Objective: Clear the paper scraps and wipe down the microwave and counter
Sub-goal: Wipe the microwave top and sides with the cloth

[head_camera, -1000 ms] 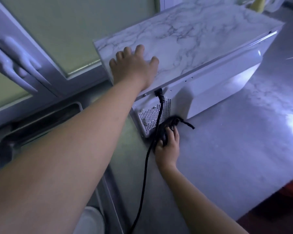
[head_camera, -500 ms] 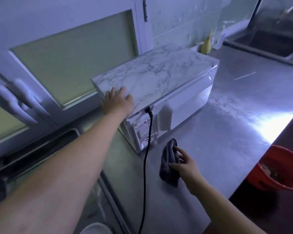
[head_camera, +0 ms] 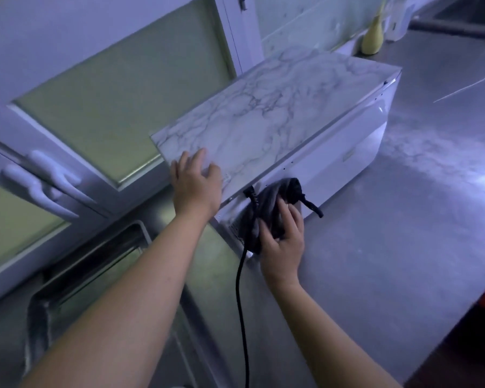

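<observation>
While the left hand (head_camera: 195,189) lies flat on the near corner of the microwave (head_camera: 277,119), its fingers (head_camera: 199,159) straight and released on the marble-patterned top, the right hand (head_camera: 283,245) presses a dark cloth (head_camera: 275,200) against the white end panel of the appliance. The right fingers are spread over the cloth, pushing it onto the panel rather than clenching it; a loose strip of the fabric hangs to the right. A black power cord (head_camera: 240,303) leaves the panel just beside the cloth and runs down past the right wrist toward the camera. The microwave stands on a steel desk (head_camera: 403,233), set at an angle beside a frosted window (head_camera: 118,88) with a white handle (head_camera: 44,186). A yellow bottle (head_camera: 373,37) stands at the far back of the desk, well apart from both hands.
</observation>
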The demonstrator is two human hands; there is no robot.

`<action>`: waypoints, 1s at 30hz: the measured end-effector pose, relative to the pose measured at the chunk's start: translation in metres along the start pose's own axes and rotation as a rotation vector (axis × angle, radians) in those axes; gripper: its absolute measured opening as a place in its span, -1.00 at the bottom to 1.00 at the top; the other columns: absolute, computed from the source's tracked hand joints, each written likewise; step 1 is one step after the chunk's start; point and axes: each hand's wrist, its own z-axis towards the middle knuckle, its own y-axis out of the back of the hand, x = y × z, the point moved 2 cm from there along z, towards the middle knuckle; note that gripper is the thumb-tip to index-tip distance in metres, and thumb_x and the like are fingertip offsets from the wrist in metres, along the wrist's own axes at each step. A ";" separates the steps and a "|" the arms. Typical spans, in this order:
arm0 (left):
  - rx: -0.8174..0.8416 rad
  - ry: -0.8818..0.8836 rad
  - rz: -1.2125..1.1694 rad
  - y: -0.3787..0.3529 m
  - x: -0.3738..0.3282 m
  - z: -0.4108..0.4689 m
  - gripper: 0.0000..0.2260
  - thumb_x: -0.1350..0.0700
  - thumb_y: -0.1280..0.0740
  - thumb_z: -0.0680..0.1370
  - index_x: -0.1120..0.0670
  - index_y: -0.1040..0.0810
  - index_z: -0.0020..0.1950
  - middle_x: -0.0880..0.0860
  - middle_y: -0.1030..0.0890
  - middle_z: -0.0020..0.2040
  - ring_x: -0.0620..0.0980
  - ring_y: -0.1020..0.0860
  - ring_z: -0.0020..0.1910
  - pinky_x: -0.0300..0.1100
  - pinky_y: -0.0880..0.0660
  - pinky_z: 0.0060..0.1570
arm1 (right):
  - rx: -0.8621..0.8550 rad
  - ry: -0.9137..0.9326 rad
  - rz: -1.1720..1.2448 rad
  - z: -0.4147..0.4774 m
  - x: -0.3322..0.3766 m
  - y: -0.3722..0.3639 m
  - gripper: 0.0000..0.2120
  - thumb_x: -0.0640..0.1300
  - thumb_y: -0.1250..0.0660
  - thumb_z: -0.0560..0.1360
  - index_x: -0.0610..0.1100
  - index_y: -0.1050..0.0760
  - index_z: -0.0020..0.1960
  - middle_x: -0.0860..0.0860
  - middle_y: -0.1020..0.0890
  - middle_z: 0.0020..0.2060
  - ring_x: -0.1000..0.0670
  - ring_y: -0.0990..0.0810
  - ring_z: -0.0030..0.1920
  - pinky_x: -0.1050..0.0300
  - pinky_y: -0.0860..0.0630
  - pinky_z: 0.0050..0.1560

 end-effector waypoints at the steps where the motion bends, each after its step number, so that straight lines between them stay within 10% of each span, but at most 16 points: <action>1: 0.000 0.003 -0.001 0.000 0.000 0.001 -0.53 -0.02 -0.13 0.62 -0.11 -0.30 0.56 -0.01 -0.13 0.62 0.02 0.05 0.61 0.02 -0.01 0.52 | -0.010 0.056 -0.079 0.001 -0.004 -0.002 -0.51 -0.28 -0.48 0.48 0.04 -0.52 0.34 -0.03 -0.50 0.28 0.11 -0.48 0.32 0.19 -0.39 0.38; 3: 0.009 0.014 -0.004 -0.001 0.001 0.001 -0.53 -0.03 -0.13 0.63 -0.11 -0.29 0.56 -0.02 -0.13 0.62 -0.01 0.05 0.61 0.02 -0.02 0.52 | -0.052 0.153 -0.237 0.002 -0.010 -0.003 -0.55 -0.22 -0.49 0.46 -0.08 -0.56 0.33 -0.08 -0.55 0.21 -0.04 -0.52 0.25 -0.09 -0.35 0.35; 12: -0.004 0.046 -0.009 0.003 0.002 0.001 -0.56 0.00 -0.13 0.65 -0.10 -0.30 0.56 -0.02 -0.12 0.62 -0.03 0.03 0.61 -0.05 0.00 0.54 | -0.047 0.578 -0.435 -0.026 -0.051 -0.020 -0.49 -0.42 -0.57 0.29 -0.09 -0.50 0.13 -0.12 -0.52 0.04 -0.13 -0.48 0.05 -0.30 -0.48 0.10; 15: -0.027 0.050 -0.004 0.004 0.006 -0.001 -0.57 0.01 -0.14 0.66 -0.09 -0.32 0.55 -0.01 -0.14 0.62 -0.03 0.00 0.61 -0.02 0.00 0.56 | -0.012 0.653 -0.411 -0.029 -0.070 -0.017 -0.75 -0.35 -0.37 0.49 -0.09 -0.50 0.10 -0.08 -0.45 0.03 -0.17 -0.47 0.01 -0.16 -0.52 0.10; 20: -0.031 0.045 0.001 -0.002 0.002 0.005 -0.58 0.03 -0.15 0.65 -0.08 -0.35 0.54 0.01 -0.18 0.61 -0.03 -0.03 0.60 -0.10 0.01 0.54 | 0.014 0.198 -0.433 -0.034 -0.102 -0.009 -0.65 -0.42 -0.46 0.28 -0.15 -0.58 0.00 -0.13 -0.57 -0.12 -0.13 -0.56 -0.17 0.12 -0.49 -0.23; 26: -0.018 0.064 0.003 -0.002 0.002 0.002 -0.57 0.03 -0.15 0.65 -0.07 -0.34 0.54 0.02 -0.16 0.61 -0.03 -0.02 0.60 -0.07 -0.01 0.55 | 0.160 -0.612 -0.309 -0.026 -0.109 0.000 -0.77 -0.08 -0.49 0.39 0.09 -0.49 -0.04 0.18 -0.61 -0.13 0.03 -0.63 -0.07 0.15 -0.45 -0.13; 30: -0.015 0.065 -0.005 0.000 0.002 -0.002 -0.57 0.03 -0.15 0.66 -0.07 -0.33 0.54 0.02 -0.15 0.62 -0.03 -0.02 0.60 -0.12 0.01 0.51 | 0.235 -0.672 -0.194 -0.018 -0.105 0.023 -0.74 -0.16 -0.52 0.39 0.11 -0.57 -0.02 0.15 -0.68 -0.14 0.07 -0.67 -0.08 0.00 -0.60 0.04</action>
